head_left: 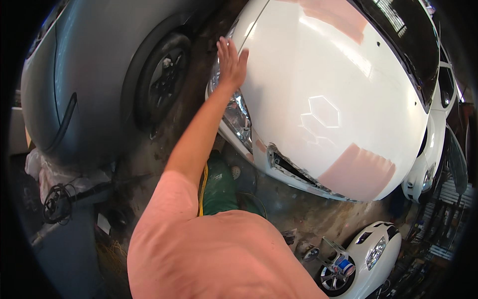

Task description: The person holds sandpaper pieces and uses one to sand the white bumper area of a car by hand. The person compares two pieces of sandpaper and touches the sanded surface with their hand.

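Observation:
My left hand (232, 67) reaches out with its fingers stretched and the thumb apart, and holds nothing. It is at the front left edge of a white car's hood (284, 74), just beyond the clear headlight (238, 117). Whether the palm touches the car I cannot tell. Dull pink patches mark the white paint: one patch (356, 172) by the near edge, another patch (341, 20) toward the windshield. A dark opening (294, 169) with rough edges shows where the nearer headlight would sit. My right hand is out of the picture.
A grey car (94, 65) with a dark front wheel (164, 74) stands close on the left. Black cable (59, 203) and plastic sheeting (42, 172) lie at lower left. Another white car (381, 249) is at lower right, with a blue-and-white can (343, 265) near its wheel.

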The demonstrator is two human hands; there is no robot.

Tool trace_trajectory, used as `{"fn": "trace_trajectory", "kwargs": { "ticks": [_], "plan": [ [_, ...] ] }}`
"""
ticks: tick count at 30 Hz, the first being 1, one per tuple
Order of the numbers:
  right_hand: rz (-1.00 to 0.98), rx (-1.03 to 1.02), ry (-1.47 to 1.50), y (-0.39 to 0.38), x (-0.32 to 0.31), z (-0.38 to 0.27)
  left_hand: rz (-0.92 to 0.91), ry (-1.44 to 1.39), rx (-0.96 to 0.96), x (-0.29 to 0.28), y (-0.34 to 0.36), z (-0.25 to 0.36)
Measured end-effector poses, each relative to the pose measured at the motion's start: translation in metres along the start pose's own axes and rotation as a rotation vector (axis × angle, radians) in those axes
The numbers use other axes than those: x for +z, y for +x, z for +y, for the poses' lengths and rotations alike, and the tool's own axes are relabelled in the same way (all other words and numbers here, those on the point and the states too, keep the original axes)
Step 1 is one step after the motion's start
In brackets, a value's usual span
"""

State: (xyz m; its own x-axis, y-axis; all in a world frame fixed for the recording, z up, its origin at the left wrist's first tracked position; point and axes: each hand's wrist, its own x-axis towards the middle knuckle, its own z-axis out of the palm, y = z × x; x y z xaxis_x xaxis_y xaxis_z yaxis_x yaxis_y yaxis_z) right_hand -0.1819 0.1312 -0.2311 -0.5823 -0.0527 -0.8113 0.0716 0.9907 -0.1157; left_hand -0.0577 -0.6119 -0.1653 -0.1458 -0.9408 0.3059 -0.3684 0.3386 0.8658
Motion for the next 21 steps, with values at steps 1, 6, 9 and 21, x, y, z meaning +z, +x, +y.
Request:
{"fn": "trace_trajectory", "kwargs": {
  "ticks": [1, 6, 9, 21],
  "plan": [
    [0.003, 0.005, 0.011, -0.001, 0.002, 0.002, -0.028, 0.03, 0.016, 0.008, 0.029, 0.008],
    [0.007, 0.03, 0.036, -0.008, 0.012, 0.015, -0.043, 0.286, 0.006, 0.056, 0.078, 0.01],
    [0.004, 0.058, 0.052, -0.013, 0.018, 0.022, -0.004, 0.398, 0.149, 0.071, 0.043, 0.008],
    [0.019, 0.108, -0.004, -0.015, 0.014, 0.01, -0.073, 0.137, -0.035, 0.078, -0.187, 0.018]
  ]
}}
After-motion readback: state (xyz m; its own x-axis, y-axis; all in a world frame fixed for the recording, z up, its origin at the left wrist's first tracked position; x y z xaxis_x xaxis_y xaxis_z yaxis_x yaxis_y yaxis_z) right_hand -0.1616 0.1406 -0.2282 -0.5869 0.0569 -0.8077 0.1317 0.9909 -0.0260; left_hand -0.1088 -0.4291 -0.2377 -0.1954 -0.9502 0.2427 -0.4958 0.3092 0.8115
